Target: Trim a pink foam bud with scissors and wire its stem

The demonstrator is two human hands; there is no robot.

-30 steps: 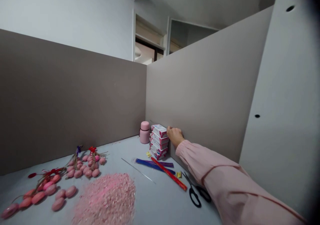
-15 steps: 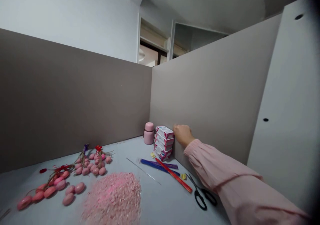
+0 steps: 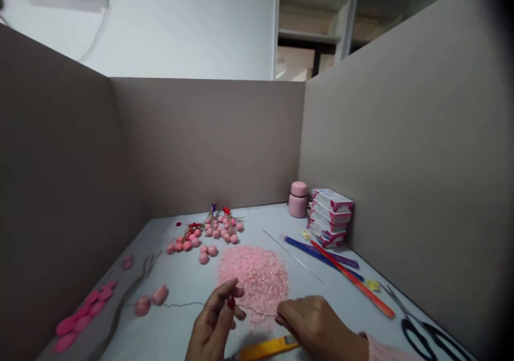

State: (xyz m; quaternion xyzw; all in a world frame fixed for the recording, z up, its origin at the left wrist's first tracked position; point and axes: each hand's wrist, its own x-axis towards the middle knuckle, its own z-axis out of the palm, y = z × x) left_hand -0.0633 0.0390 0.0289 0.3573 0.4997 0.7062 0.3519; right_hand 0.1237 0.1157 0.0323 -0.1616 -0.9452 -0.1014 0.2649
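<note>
A thin grey cord runs across the tabletop, past two pink beads that appear threaded on it. My right hand is closed, its fingertips pinching the right part of the cord. Nearer the middle is my left hand, its red-nailed thumb and its fingers curved but apart. The cord passes at the left fingers; whether they touch it I cannot tell. Below the hands lies a yellow-orange tool, partly out of frame. Behind them spreads a heap of small pink chips.
Left are pink flat ovals and brown stems. Farther back lie bead bunches and loose beads. Right are scissors, red strips, blue strips, stacked boxes and a pink flask. Partitions enclose the table.
My view has turned left. My right hand has come back from beside the stacked boxes to the near table and now pinches the cord. My left hand has come into view.
</note>
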